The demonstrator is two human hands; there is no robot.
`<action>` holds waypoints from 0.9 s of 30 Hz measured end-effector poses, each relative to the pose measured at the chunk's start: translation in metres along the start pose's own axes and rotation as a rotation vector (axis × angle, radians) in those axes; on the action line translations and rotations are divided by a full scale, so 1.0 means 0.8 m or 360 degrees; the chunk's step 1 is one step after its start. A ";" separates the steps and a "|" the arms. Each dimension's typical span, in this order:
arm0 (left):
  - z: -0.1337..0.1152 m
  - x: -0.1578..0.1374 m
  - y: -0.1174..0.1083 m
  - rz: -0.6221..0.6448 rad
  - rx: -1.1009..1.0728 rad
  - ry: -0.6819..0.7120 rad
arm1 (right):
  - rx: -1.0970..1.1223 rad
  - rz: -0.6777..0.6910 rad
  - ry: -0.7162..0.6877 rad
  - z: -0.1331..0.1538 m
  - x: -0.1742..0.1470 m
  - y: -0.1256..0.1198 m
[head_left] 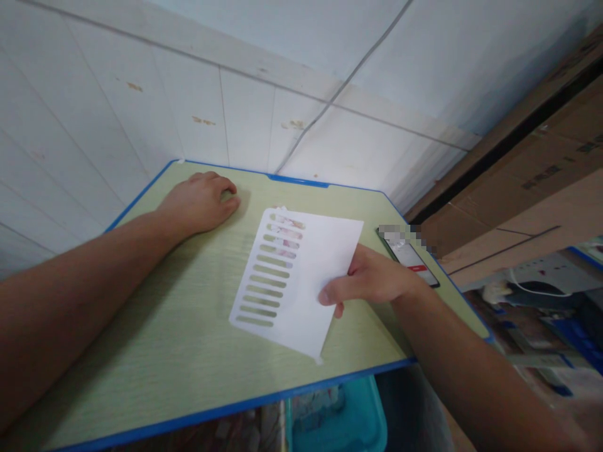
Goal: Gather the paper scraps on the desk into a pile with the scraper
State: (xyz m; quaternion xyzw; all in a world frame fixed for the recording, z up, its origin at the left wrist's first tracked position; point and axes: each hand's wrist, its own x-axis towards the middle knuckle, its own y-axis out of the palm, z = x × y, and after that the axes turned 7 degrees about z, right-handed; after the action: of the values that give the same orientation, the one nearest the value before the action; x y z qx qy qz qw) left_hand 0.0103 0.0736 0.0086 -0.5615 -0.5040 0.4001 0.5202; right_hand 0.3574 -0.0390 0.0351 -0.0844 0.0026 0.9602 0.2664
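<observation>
My right hand point(372, 276) grips a white card point(316, 263) by its right side, thumb on top and the other fingers mostly hidden beneath. A column of long rounded slots runs down the card's left part. Through the upper slots shows something pinkish and patterned that I cannot make out; the lower ones show the green tabletop. The card is held over the middle of the table point(155, 326). To its left, my left hand point(200, 202) rests on the tabletop near the far edge, fingers loosely curled, a gap between thumb and forefinger, and nothing in it.
A phone point(414, 260) lies by the table's right edge. Cardboard boxes point(532, 163) stand beyond it. Below the near blue edge is a teal bin point(362, 417). A grey cable point(346, 81) hangs along the white wall point(179, 94) behind the table.
</observation>
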 end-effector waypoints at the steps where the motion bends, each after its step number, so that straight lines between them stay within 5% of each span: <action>1: 0.001 0.001 0.001 -0.0003 0.0004 0.0004 | -0.0013 -0.0010 0.0022 0.000 0.000 0.000; 10: 0.002 0.003 0.003 -0.0010 0.0003 -0.0012 | 0.0042 0.0223 0.0162 0.002 -0.002 0.003; 27: -0.006 -0.002 -0.003 0.0022 0.0034 -0.0021 | 0.0029 0.0083 0.0098 0.001 0.002 0.004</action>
State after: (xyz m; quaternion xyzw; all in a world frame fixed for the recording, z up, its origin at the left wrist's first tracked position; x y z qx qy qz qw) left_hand 0.0139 0.0709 0.0118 -0.5567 -0.4993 0.4128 0.5200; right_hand 0.3545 -0.0411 0.0352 -0.1114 0.0217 0.9637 0.2418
